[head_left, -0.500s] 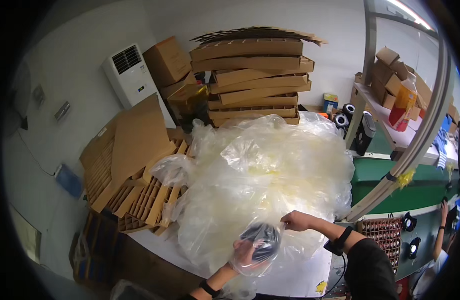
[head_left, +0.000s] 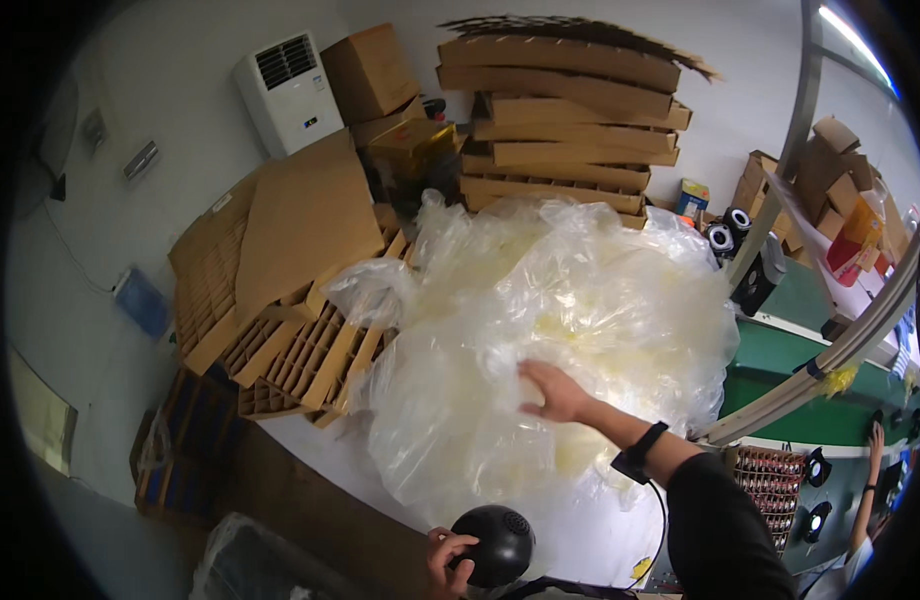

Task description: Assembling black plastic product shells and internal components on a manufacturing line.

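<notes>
My left hand [head_left: 450,562] holds a black ball-shaped thing [head_left: 494,546] with a small patterned disc on top, low at the table's front edge. Its fingers curl over the left side, and the thing is now free of plastic film. Farther in, my right hand [head_left: 558,392] reaches onto a big heap of clear plastic bags [head_left: 460,390], fingers apart and touching the film. Whether any film is caught under those fingertips I cannot make out. A black band with a cable sits on my right wrist.
Cardboard dividers [head_left: 305,365] lean at the left of the white table [head_left: 325,470]. Stacked cardboard trays [head_left: 570,120] stand behind the heap. To the right, a metal post [head_left: 830,365] rises before a green conveyor [head_left: 770,370], where a co-worker's hand [head_left: 876,437] shows.
The black ball-shaped thing has come out of the clear bag, and my left hand has drawn it nearer. My right hand has moved from the bag's edge up and left onto the heap.
</notes>
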The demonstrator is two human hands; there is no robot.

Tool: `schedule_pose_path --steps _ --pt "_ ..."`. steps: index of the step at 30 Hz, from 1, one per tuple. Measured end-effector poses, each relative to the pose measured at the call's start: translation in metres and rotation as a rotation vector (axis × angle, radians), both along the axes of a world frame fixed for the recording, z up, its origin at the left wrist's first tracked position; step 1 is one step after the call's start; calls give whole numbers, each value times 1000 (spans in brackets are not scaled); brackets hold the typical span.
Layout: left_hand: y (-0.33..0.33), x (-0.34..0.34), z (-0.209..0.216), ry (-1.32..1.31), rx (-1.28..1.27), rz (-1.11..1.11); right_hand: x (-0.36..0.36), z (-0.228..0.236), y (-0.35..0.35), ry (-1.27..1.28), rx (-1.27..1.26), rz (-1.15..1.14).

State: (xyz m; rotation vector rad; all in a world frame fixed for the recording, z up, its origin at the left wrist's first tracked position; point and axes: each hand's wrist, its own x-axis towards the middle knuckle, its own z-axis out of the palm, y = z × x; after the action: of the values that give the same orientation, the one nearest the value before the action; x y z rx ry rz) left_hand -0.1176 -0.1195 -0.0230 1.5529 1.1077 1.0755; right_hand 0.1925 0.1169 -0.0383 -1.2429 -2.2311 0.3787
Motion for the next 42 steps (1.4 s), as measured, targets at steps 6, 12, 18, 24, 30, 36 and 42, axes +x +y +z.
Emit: schedule_pose_path --steps 6,12,18,24,30,36,42 --pt "10 14 36 -191 225 140 -32 -110 20 -433 -353 -210" --pt "-5 -29 27 -35 246 411 -36 9 -33 -556 -251 -33" --pt "0 -49 14 -242 241 556 -43 -4 -188 -437 -23 858" --pt "-7 -41 12 -341 226 544 -71 -103 -169 -997 -215 759" --pt "-9 -42 28 -309 168 558 -57 21 -31 -417 99 -24" --pt "-1 -45 19 -300 107 558 12 -89 69 927 -607 -393" --pt "-12 -49 9 -304 20 536 -24 -85 56 443 -661 -159"
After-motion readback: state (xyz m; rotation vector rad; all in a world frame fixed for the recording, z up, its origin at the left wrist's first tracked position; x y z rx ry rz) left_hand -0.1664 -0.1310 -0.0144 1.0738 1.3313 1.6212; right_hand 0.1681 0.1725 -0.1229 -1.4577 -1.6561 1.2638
